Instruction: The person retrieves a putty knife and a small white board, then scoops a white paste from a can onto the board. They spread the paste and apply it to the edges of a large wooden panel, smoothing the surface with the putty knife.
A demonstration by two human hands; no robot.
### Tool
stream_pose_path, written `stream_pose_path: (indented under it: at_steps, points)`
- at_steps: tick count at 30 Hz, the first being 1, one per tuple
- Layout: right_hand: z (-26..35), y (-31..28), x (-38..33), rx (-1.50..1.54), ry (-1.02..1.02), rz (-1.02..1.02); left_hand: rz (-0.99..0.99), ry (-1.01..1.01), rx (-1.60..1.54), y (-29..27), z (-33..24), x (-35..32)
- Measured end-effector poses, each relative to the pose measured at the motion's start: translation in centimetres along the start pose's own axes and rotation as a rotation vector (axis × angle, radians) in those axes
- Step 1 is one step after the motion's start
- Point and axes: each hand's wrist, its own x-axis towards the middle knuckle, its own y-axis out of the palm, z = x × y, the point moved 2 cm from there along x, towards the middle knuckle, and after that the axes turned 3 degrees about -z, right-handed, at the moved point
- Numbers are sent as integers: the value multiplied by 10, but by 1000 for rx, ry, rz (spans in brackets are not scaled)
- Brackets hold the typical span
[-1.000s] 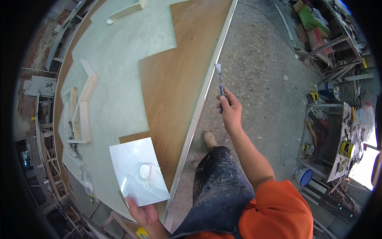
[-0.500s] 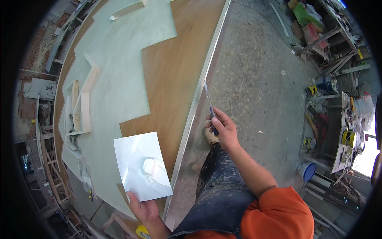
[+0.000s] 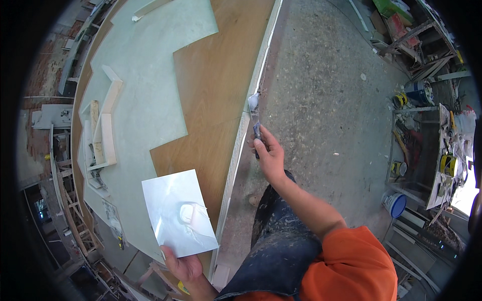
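My right hand (image 3: 270, 154) is closed round the dark handle of a putty knife (image 3: 254, 108). The blade, with white filler on it, is at the long edge (image 3: 264, 55) of the wooden panel (image 3: 201, 90); I cannot tell whether it touches. White filler shows along stretches of that edge. My left hand (image 3: 183, 266) grips the near side of a flat white board (image 3: 168, 200), held over the panel. A lump of white filler (image 3: 188, 214) sits on the board, with a smear beside it. Part of the left hand is hidden beneath the board.
A pale sheet (image 3: 145, 90) with stepped edges lies on the panel, with wooden strips (image 3: 107, 130) on it. Another putty knife (image 3: 119, 240) lies near its left end. At right stand a blue-topped bucket (image 3: 397, 204) and cluttered shelving (image 3: 411, 37). The stained floor (image 3: 321, 100) runs alongside.
My right hand has moved slightly left and up, and the knife has turned so its blade face shows at the panel edge. The left hand and board have hardly moved.
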Motion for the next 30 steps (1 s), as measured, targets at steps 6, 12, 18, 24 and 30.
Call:
stream_pose_path:
  at_steps: [6, 12, 18, 24, 30]
  points:
    - [-14, -9, -16, -8, 40, -11, 22, -20, 2, 2, 0, -1]
    - [-19, -22, -16, -56, 21, -38, 30, -17, 8, 1, 1, -1]
    - [8, -44, -26, -34, 109, -132, 52, -45, -4, -3, 0, -8]
    - [150, -25, -114, -437, -148, 653, 19, -8, -51, -8, -6, -26]
    - [188, 28, -177, -673, -349, 945, 12, 103, -142, -37, -31, -51]
